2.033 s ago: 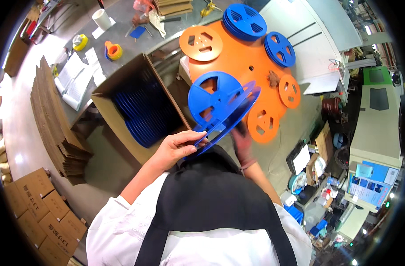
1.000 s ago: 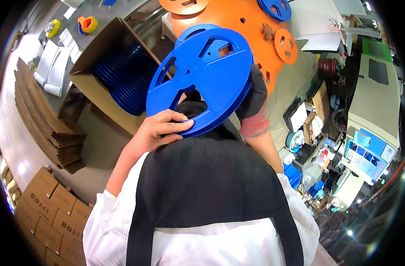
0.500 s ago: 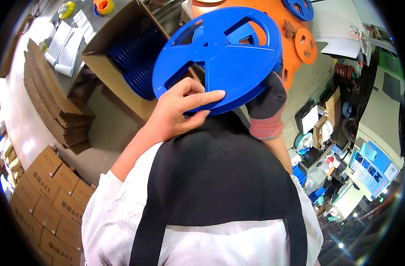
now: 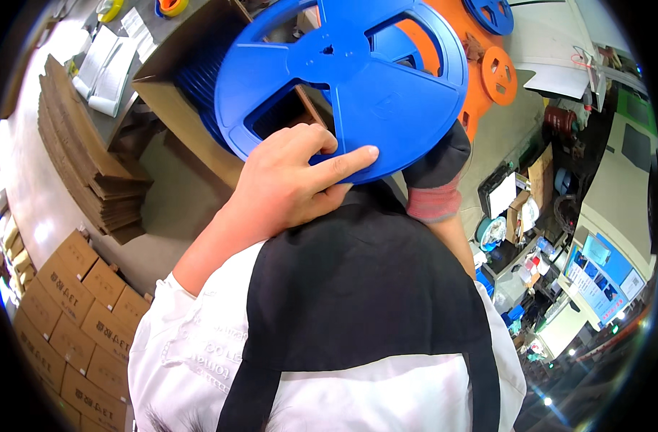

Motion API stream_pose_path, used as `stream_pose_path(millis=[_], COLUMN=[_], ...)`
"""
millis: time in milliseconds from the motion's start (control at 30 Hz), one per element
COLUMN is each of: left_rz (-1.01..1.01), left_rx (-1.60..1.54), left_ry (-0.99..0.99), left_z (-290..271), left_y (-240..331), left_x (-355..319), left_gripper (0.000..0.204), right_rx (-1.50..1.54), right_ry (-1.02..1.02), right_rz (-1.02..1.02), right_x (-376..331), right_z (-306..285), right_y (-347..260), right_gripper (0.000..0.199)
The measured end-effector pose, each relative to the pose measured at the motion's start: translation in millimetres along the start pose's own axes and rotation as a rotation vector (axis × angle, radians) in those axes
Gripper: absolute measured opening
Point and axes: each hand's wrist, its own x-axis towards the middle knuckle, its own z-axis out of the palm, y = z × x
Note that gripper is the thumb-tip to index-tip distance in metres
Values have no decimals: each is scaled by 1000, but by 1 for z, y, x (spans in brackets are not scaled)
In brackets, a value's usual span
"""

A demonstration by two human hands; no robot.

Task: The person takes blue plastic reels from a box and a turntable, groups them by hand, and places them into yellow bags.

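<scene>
A large blue plastic reel [image 4: 358, 79] fills the upper middle of the view, held flat-on close to my chest. My left hand [image 4: 286, 183], bare, grips its lower rim with the fingers spread across the face. My right hand [image 4: 437, 169], in a dark glove with a red cuff, holds the reel's lower right edge and is mostly hidden behind it. Behind the reel stands an open cardboard box [image 4: 178, 79] with several blue reels [image 4: 196, 79] standing upright inside.
Orange reels [image 4: 498, 75] and another blue reel [image 4: 491, 14] lie on the table at the upper right. Flattened cardboard [image 4: 91, 165] is stacked at left, sealed cartons [image 4: 62, 317] at lower left. Monitors [image 4: 595, 277] and clutter crowd the right side.
The blue reel has come up from over the table to close before my chest and turned face-on. Both hands have kept hold of it throughout.
</scene>
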Motion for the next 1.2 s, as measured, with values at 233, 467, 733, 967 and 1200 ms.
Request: stream_pose_path(millis=[233, 467, 733, 967, 1200], left_rz=[-280, -678, -985, -998, -1000], left_rx=[-162, -559, -925, -1051, -990], left_ry=[68, 31, 47, 76, 70], left_z=[-9, -11, -10, -10, -16], left_y=[1, -14, -37, -53, -59], left_x=[-1, -3, -6, -8, -10], left_gripper=[30, 22, 33, 32, 31], right_rx=[234, 369, 553, 432, -283], right_ry=[-80, -178, -78, -56, -343], right_rz=[197, 314, 658, 658, -111], right_x=[-4, -12, -4, 1, -5], right_z=[8, 12, 24, 34, 24], right_y=[-3, 0, -10, 0, 52], right_gripper=[39, 42, 48, 43, 50])
